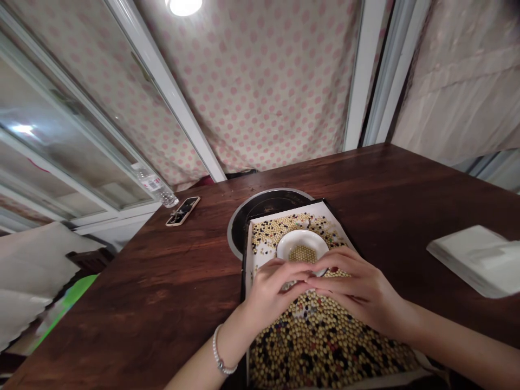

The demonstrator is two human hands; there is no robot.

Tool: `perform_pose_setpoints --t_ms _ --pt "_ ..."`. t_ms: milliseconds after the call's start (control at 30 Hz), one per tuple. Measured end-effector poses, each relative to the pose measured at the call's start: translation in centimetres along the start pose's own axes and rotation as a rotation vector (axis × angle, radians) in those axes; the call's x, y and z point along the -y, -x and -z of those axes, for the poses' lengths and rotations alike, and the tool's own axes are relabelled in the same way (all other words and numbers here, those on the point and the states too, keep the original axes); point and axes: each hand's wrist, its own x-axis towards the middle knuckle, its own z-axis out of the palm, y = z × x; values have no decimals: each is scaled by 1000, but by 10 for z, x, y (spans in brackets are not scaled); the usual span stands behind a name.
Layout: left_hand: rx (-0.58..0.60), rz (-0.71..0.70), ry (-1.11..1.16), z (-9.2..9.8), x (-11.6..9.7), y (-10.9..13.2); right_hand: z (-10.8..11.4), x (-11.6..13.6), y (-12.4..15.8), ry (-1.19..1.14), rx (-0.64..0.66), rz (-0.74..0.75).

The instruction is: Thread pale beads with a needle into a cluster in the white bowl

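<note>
A dark wooden table (365, 179) is seen stretching across the view, and behind its far edge the wall is covered with cream cloth dotted in pink (252, 97), which is divided by white frame strips (160, 70). Light is given by a round lamp (184, 5) at the top. Window panes (69, 146) are set in white frames beyond the table's left edge, with pale cushions (32, 271) and a green patch (69, 306) seen lower down. Plain beige cloth (459, 81) is hung on the right.

Mixed tan and black beans (320, 341) lie spread across a white-lined tray (280, 212), with a small white bowl (303, 234) sitting among them, holding only a shallow heap of tan beans (303, 254).
</note>
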Motion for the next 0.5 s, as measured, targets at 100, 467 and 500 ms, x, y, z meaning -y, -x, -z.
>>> perform_pose_setpoints --t_ms 100,467,500 --pt "-48 15 -8 0 1 -1 -1 0 1 -27 -27 5" --pt "-115 19 -8 0 3 0 -1 0 2 -81 -116 -265" --pt "-103 17 -12 0 3 0 -2 0 3 -84 -102 -276"
